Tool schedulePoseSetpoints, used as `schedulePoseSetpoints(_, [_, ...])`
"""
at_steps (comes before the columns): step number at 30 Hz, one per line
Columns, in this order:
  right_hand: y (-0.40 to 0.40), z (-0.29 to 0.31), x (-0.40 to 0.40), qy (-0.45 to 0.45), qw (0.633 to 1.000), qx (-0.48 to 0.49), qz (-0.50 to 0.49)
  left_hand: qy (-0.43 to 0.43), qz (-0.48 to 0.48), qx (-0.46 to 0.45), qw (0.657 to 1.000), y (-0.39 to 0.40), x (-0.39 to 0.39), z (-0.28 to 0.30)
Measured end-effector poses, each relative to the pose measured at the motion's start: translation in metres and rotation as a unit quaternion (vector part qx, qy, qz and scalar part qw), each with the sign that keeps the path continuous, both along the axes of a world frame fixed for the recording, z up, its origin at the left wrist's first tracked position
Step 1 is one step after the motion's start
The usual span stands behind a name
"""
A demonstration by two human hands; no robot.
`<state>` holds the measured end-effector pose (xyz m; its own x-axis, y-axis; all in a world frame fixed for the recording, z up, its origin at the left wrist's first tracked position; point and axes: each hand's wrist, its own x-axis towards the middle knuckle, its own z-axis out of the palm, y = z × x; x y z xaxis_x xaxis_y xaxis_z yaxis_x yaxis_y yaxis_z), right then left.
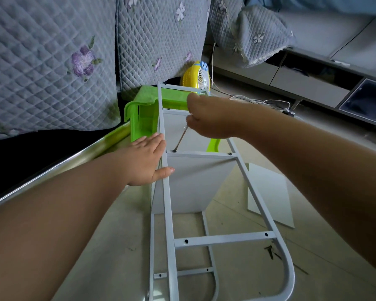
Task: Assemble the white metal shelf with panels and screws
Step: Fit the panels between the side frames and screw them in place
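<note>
A quilted grey sofa cover (52,61) with purple flowers fills the far left, above a strip of shiny trim along the floor. Beside it a green stool (143,114) lies tipped on its side. The person's left hand (149,161) rests flat, fingers straight, against the left rail of the white shelf frame (168,213), thumb on the rail's near face. The frame stands on the tiled floor in the middle of the view, its rungs running across, with a white panel (193,183) fitted under the middle rung. The right hand (206,118) is curled around the handle of a screwdriver (180,140), whose tip sits on a screw (174,151) at the left end of that rung. Behind the frame stands a yellow fan (197,77). To the right, a loose panel (269,196) lies flat on the floor, and a few dark screws (269,250) lie just beside the frame's curved end. White cables trail toward a low grey cabinet (308,83) at far right.
</note>
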<state>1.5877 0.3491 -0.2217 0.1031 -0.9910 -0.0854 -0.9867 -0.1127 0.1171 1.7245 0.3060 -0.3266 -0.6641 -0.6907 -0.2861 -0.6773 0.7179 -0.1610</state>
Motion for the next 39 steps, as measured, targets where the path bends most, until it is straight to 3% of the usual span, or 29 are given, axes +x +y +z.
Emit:
schedulePoseSetpoints(11, [0.003,0.004,-0.004,0.114,0.991,-0.05,0.041,0.014,0.001,-0.003,1.0,-0.002,0.0,-0.002])
schedulePoseSetpoints(22, [-0.012,0.008,0.008,0.151,0.985,-0.058,0.056,0.005,0.001,0.004,1.0,-0.002,0.002,-0.002])
schedulePoseSetpoints(33, [-0.015,0.008,0.008,0.25,0.949,-0.039,0.189,-0.055,-0.024,0.027,0.998,-0.011,0.0,0.012])
schedulePoseSetpoints(36, [-0.022,0.009,0.015,0.23,0.959,-0.052,0.157,-0.039,-0.025,0.017,0.999,-0.013,0.002,0.008])
schedulePoseSetpoints(39, [-0.03,0.007,0.025,0.159,0.984,-0.046,0.059,-0.014,-0.018,0.016,1.0,-0.013,0.003,0.002])
